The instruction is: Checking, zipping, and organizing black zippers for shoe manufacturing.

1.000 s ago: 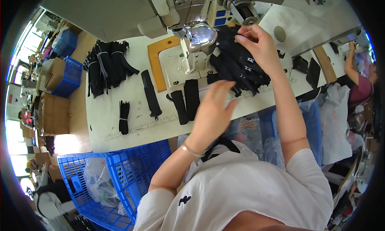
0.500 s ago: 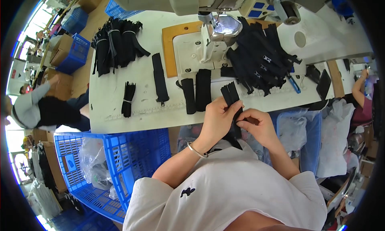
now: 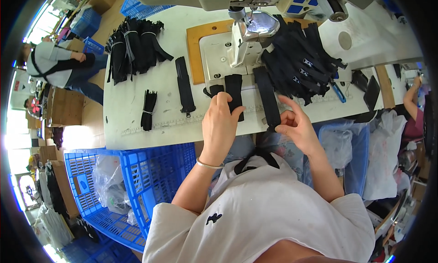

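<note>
A black zipper [image 3: 268, 96] lies lengthwise on the table in front of the sewing machine [image 3: 244, 41]. Thumb and fingers of my right hand [image 3: 296, 128] pinch its near end, while the index finger stretches out past it. My left hand [image 3: 220, 128] is over two short, dark folded strips, its thumb spread away from the fingers. The fingertips reach onto the left strip [image 3: 216, 88], most of which they hide. The thumb tip is at the right strip [image 3: 234, 92]. Further left lies a single zipper [image 3: 184, 87] with its slider at the near end.
Tied bundles of black zippers [image 3: 132, 48] lie at the back left, with a smaller tied bundle [image 3: 148, 110] nearer. A loose zipper pile [image 3: 299, 62] and a blue-handled tool [image 3: 338, 93] are on the right. A blue crate [image 3: 127, 185] stands below; a person [image 3: 59, 64] is at far left.
My left hand has let go of the zipper and moved left to the folded strips. The zipper has gone from above my lap onto the table, its end in my right hand.
</note>
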`<state>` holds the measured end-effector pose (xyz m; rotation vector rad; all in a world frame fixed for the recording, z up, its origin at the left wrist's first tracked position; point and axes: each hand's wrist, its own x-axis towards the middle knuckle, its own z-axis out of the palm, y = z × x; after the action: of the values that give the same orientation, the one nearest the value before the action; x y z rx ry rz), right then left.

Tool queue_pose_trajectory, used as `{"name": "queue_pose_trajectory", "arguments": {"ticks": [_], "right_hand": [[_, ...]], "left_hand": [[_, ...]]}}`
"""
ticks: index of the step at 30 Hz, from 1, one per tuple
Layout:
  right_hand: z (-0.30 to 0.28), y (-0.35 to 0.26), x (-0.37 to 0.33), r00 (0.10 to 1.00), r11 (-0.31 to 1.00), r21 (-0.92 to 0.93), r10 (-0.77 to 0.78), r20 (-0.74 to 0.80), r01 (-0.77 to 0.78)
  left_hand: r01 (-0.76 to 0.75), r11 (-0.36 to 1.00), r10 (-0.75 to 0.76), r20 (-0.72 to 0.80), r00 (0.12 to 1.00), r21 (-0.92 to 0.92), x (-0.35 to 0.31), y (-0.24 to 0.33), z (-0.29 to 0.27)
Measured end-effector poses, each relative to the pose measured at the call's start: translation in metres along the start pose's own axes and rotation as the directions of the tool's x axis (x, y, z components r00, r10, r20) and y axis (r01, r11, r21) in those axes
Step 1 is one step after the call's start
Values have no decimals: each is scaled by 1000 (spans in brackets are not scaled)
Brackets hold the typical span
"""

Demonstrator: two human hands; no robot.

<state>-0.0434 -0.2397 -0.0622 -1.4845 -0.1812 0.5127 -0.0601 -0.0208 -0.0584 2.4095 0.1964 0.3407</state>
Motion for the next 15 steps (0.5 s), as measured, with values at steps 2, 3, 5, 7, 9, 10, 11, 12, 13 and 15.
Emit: {"name": "queue_pose_trajectory", "arguments": {"ticks": [2, 3, 5, 7, 9, 10, 11, 12, 13, 15], "right_hand": [[-3, 3, -2, 998, 999, -29, 45, -33, -46], [-7, 7, -4, 995, 993, -48, 104, -8, -104], [-11, 8, -6, 986, 984, -75, 163, 20, -161], [-12, 6, -8, 974, 973, -44, 228, -9, -228], [-8, -1, -8, 978, 977, -43, 205, -44, -207], [-5, -4, -8, 980, 982, -41, 181, -78, -185], [-3, -7, -7, 980, 982, -43, 181, -77, -185], [-2, -10, -5, 985, 984, -69, 161, -67, -165], [-2, -12, -4, 988, 985, -95, 142, -59, -147], [-1, -12, -3, 992, 989, -92, 114, -51, -118]], "left_hand": [[126, 991, -125, 39, 991, -34, 1, 2, -1], [129, 991, -128, 42, 991, -38, 1, 0, 0], [123, 991, -121, 38, 992, -46, 2, -2, -2], [112, 994, -111, 45, 993, -20, 3, -2, -2], [98, 995, -98, 52, 994, 7, 2, -3, -1], [105, 994, -104, 46, 994, -19, 1, -4, 0], [111, 993, -109, 38, 993, -44, 1, -5, 1], [112, 993, -110, 36, 993, -45, 1, -3, 0], [143, 987, -143, 9, 990, -70, 2, 0, -1], [175, 980, -177, -19, 984, -97, 2, 1, -2]]}}
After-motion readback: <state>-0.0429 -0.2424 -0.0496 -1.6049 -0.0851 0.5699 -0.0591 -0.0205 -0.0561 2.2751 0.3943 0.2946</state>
